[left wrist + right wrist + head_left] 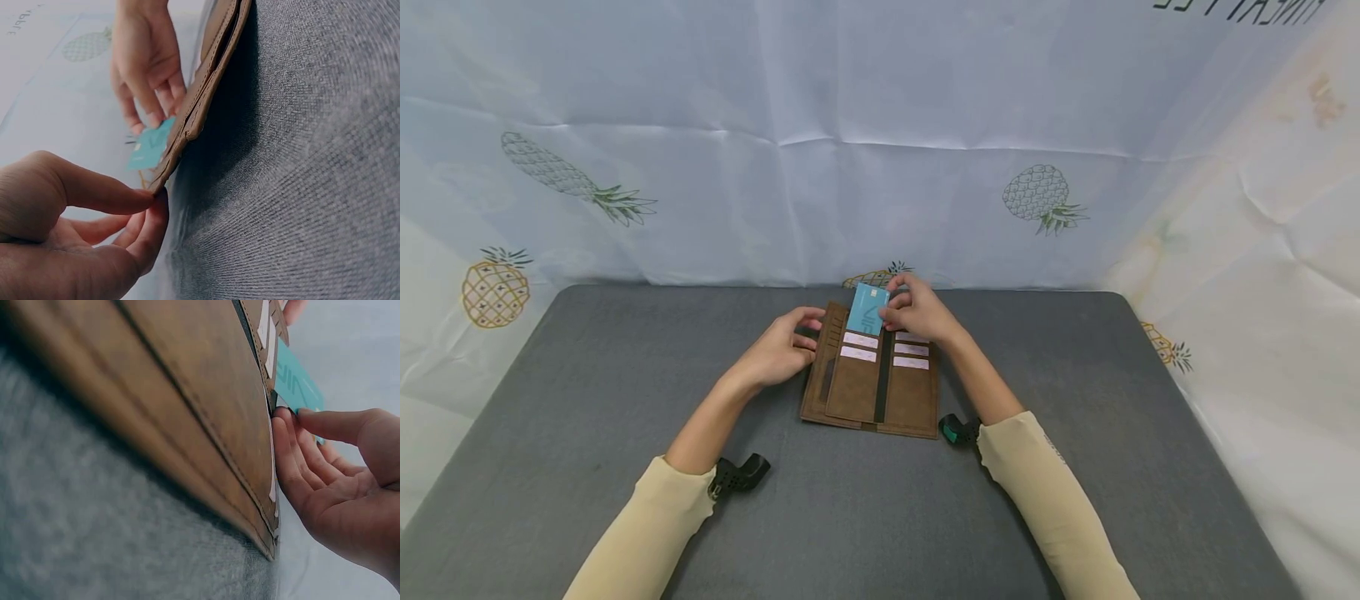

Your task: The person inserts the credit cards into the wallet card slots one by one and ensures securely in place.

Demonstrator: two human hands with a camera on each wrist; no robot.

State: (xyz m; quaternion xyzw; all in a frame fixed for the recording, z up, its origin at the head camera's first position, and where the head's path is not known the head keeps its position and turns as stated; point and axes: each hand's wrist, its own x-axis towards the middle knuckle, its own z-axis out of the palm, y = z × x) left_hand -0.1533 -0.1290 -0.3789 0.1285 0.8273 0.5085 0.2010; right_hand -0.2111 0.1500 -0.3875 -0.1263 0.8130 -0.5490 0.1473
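A brown wallet [853, 393] lies open on the grey table, with white slips showing in its card slots on both halves. From the top of its left column of slots sticks a turquoise card [867, 308] with large lettering and a chip; its lower end is hidden in the wallet. My right hand [917, 310] pinches the card's right edge between thumb and fingers, as the right wrist view also shows. At the wallet's upper left, my left hand [786, 346] pinches the outer edge between thumb and fingers; the left wrist view shows that corner [159, 181] between them.
The grey table [625, 375] spreads out on all sides of the wallet. Behind it hangs a pale cloth [775, 208] printed with pineapples, meeting the table's back edge just past the card. A black wrist camera [741, 475] sits on each forearm.
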